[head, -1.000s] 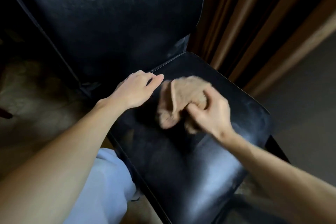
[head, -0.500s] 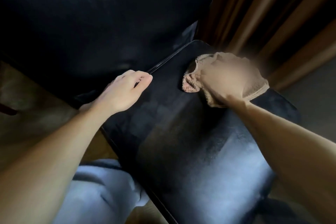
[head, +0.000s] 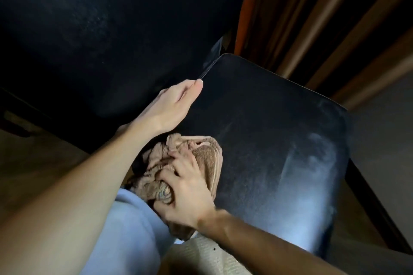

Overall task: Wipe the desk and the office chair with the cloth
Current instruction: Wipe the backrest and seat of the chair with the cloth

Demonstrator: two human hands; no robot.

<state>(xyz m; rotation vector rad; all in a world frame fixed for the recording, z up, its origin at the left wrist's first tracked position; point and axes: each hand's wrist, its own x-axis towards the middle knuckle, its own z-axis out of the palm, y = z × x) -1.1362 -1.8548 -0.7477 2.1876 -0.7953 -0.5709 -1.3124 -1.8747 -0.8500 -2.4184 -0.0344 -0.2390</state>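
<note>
A: Where's the cloth (head: 202,156) rn?
B: Bunched up at the near-left corner of the chair seat (head: 279,140), right on the seat's edge. Right hand (head: 185,196) grips it, fingers curled round the wad.
A: Left hand (head: 172,105)?
B: On the seat's far-left edge, by the backrest (head: 100,29). Fingers straight, pressed together, holding nothing. Prob. steadying the chair.
A: Step?
B: Wiping the seat, I'd say. Dull streaky patches show on the seat's right half, so that part likely needs a pass. Desk not in view.
A: Next?
B: Prob. sweep the cloth across to the seat's right edge w/ firm, even pressure, left hand bracing so the chair doesn't shift.
</note>
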